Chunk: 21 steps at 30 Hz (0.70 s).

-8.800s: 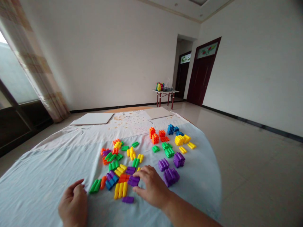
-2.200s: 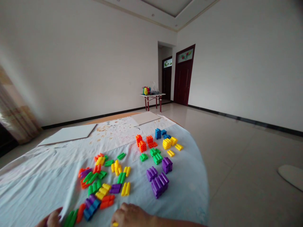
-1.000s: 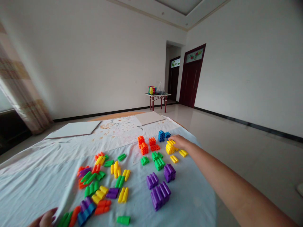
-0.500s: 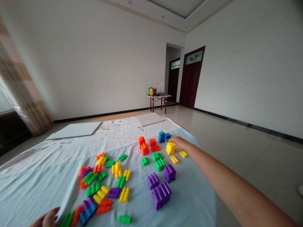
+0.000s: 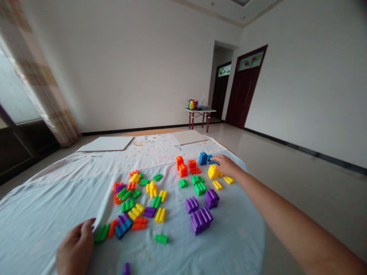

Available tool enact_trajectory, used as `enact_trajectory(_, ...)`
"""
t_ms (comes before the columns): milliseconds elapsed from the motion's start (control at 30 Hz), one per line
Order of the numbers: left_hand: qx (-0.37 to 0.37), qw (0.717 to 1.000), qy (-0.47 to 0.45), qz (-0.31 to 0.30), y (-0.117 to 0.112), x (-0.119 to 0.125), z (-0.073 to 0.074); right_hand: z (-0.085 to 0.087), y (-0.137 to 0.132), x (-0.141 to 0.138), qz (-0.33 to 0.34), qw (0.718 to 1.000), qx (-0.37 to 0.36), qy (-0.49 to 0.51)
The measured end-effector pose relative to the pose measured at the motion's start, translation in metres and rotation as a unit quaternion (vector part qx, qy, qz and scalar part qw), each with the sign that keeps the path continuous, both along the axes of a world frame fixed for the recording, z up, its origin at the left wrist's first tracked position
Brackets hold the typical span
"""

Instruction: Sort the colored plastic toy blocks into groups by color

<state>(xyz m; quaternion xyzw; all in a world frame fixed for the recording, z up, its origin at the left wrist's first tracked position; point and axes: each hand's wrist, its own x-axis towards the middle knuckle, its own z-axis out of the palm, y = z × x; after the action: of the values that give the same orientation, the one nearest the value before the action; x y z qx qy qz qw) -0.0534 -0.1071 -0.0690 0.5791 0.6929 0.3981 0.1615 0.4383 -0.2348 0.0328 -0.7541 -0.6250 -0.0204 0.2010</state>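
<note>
My left hand (image 5: 75, 248) rests on the cloth at the lower left, fingers loosely bent and nothing visible in them. Just beside its fingertips lies a green block (image 5: 101, 233) made of joined tubes. My right hand (image 5: 226, 165) reaches to the far right, its fingers stretched over the yellow stack (image 5: 212, 172) and close to small blue blocks (image 5: 210, 157); whether they touch is unclear. A blue stack (image 5: 203, 158) stands left of those fingertips. Two loose yellow blocks, one of them a yellow pair (image 5: 217, 185), lie in front of the yellow stack.
Purple stacks (image 5: 201, 220), green blocks (image 5: 200, 188) and orange stacks (image 5: 182, 170) stand grouped by colour. A mixed heap, including a purple block (image 5: 149, 212), spreads at centre left. White boards (image 5: 106, 144) lie at the far side of the cloth-covered table (image 5: 235, 244).
The view has shifted, bringing more of my left hand and a purple block at the bottom edge into sight. My right fingers have lifted slightly off the yellow stack.
</note>
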Motion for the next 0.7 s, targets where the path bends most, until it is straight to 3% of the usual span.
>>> enact_trajectory(167,-0.044,0.997,-0.065,-0.003,-0.007,0.008,0.009,0.01,-0.016,-0.085,0.137,0.979,0.13,0.074)
enact_trajectory(333,-0.011,0.996,-0.089,-0.008,-0.008,0.008,0.002,0.002,-0.024,-0.186,0.283,0.947,0.095,0.119)
enact_trajectory(467,-0.004,0.995,-0.098,-0.016,-0.007,0.006,-0.002,-0.022,-0.007,-0.236,0.301,0.945,0.041,0.119)
enact_trajectory(700,0.006,0.993,-0.114,-0.026,-0.008,0.006,-0.003,-0.06,0.036,-0.287,0.268,0.962,-0.02,0.054)
